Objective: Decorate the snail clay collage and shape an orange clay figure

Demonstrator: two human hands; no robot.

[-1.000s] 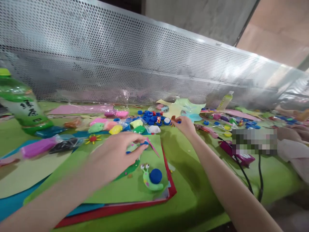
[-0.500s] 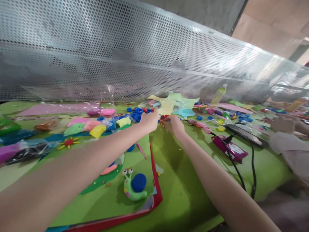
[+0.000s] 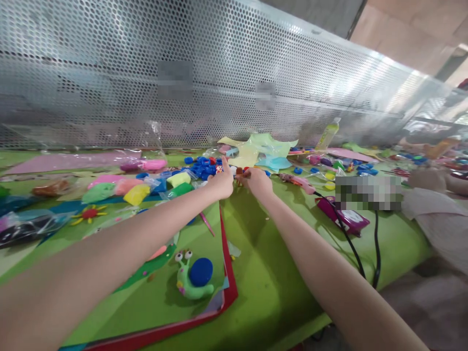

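Observation:
Both my arms reach forward over the table. My left hand (image 3: 222,184) is beside a pile of small blue plastic pieces (image 3: 204,168), its index finger stretched out and the thumb apart. A tiny red-and-white figure (image 3: 219,169) lies right by that finger. My right hand (image 3: 260,183) is closed, fingertips together beside a small brown piece (image 3: 239,170); what they pinch is hidden. Nearer to me, a green clay snail (image 3: 195,291) with a blue disc shell (image 3: 201,272) lies on a green sheet (image 3: 161,312) with a red edge.
Bagged coloured clay, such as a yellow lump (image 3: 136,194), lies left. Right are a purple packet (image 3: 345,218), black cables (image 3: 377,258) and a bottle (image 3: 328,134). Cut paper (image 3: 268,146) lies before the perforated metal panel (image 3: 120,83). Another person's sleeve (image 3: 435,200) is at far right.
The view has shifted, so the table's things sit a little further left. My left hand has drawn slightly back from the pile, uncovering the red-and-white figure. My right fingertips stay near the brown piece.

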